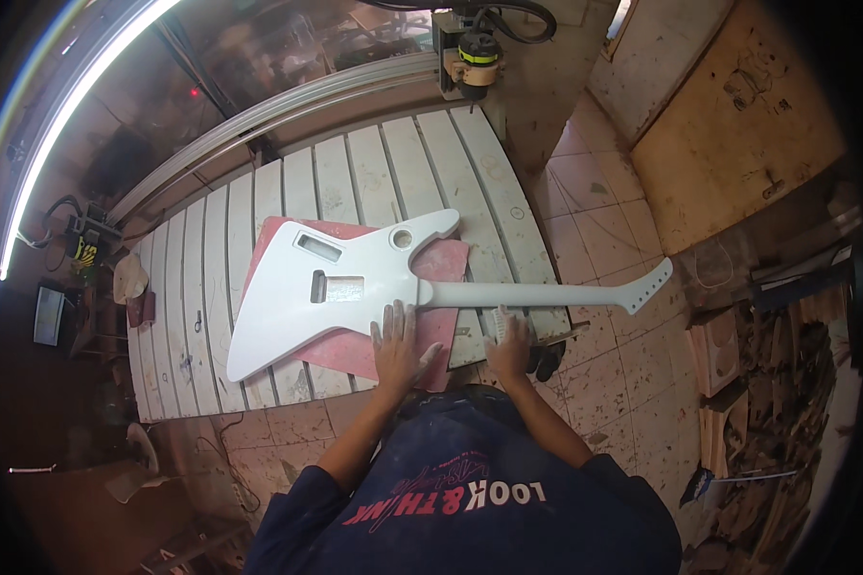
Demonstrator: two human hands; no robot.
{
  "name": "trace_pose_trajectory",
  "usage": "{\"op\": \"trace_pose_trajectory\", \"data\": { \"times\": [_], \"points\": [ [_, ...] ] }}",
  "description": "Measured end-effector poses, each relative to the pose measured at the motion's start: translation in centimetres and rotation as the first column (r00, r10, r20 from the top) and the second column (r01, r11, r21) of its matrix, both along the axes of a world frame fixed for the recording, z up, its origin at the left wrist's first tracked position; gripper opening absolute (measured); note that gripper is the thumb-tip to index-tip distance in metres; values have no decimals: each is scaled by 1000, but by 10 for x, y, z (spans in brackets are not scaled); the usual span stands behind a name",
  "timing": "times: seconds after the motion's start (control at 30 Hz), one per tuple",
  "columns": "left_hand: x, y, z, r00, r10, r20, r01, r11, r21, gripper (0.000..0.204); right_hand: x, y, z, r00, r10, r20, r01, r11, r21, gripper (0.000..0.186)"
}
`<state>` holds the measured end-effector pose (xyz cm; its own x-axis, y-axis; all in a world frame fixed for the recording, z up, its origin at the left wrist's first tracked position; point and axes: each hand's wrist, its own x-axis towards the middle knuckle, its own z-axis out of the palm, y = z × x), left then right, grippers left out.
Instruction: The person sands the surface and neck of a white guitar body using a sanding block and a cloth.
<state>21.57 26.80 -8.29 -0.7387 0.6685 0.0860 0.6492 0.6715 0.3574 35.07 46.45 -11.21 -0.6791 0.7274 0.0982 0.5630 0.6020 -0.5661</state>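
Navy shirt (470, 527); hands (394, 350) (509, 351): left on white guitar (379, 273), right's grip unclear.

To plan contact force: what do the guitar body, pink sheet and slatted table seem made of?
Guitar body: probably wood under smooth white paint or primer; the even coat hides any grain. Pink sheet: perhaps foam or rubber; flat, dull, whitish marks. Slatted table: perhaps painted wood; pale, stained.

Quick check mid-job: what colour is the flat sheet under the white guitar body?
Pinkish red; the sheet shows in the head view.
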Motion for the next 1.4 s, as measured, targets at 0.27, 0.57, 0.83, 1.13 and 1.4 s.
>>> {"op": "trace_pose_trajectory", "data": {
  "times": [0.27,0.57,0.83,1.13,1.4],
  "points": [
    [-47,18,-2,986,146,-86,-150,987,-49,102,-3,-6,4,998,25,62,-27,999,33,81],
    [-28,22,2,997,-41,-70,41,999,3,100,-4,9,9,998,47,31,-42,987,-157,77],
    [-104,-41,1,923,366,-123,-372,928,-29,81,-101,-19,55,854,391,-344,-441,894,-79,65],
    [-131,-77,-6,926,364,-98,-370,927,-54,78,-138,-104,59,803,594,-51,-583,800,145,52],
    [-175,-95,1,986,145,-79,-145,989,14,84,-144,-119,52,915,403,23,-403,907,123,60]
  ]
}}
